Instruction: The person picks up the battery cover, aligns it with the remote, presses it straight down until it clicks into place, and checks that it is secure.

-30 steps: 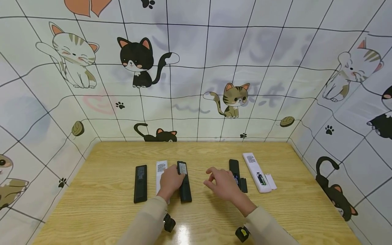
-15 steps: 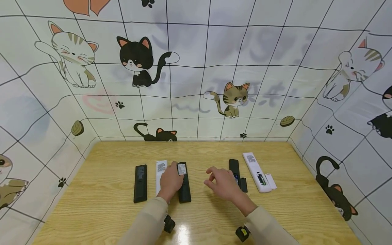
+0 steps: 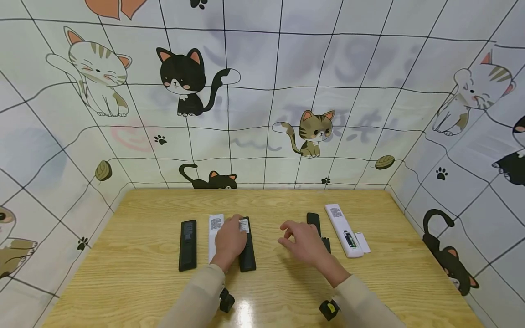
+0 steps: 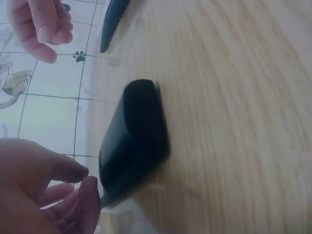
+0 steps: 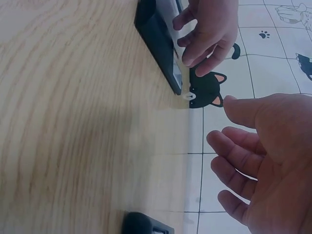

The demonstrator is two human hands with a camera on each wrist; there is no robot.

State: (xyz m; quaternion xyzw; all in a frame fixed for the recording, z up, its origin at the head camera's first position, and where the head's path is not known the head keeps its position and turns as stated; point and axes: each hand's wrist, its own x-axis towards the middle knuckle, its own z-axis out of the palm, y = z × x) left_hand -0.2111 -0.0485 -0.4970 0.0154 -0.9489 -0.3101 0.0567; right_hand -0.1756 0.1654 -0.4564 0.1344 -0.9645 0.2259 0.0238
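Looking across the pale, yellow-brown wood-grain table (image 3: 102, 282), we get its grain running side to side and a bright patch of reflected light at the near edge. Behind it and along both sides, we see a white wall covering with black grid lines (image 3: 254, 105), dotted with cartoon cats and paw prints.

And here, left of centre on the table, we have the slim black remote control (image 3: 248, 259), just beside the left hand (image 3: 230, 239). Its long axis runs away from the person, almost straight, the far end leaning slightly left; that end, with a white printed label (image 3: 244, 225) facing up, points to the back wall. The left hand's fingers bend over its far left edge; whether they pinch it or merely touch, we can't tell.

Over to the right hand (image 3: 303, 243): palm hollow, fingers loosely curved and parted, holding nothing, above the table near a second black remote control (image 3: 313, 220) and a small black cover (image 3: 326, 244).

Further right, we spot a long white remote control (image 3: 340, 228), its battery compartment exposed, a white cover (image 3: 362, 243) alongside. On the left lie a white remote control (image 3: 215, 225), partly hidden, and another black one (image 3: 187, 246), both lengthwise.
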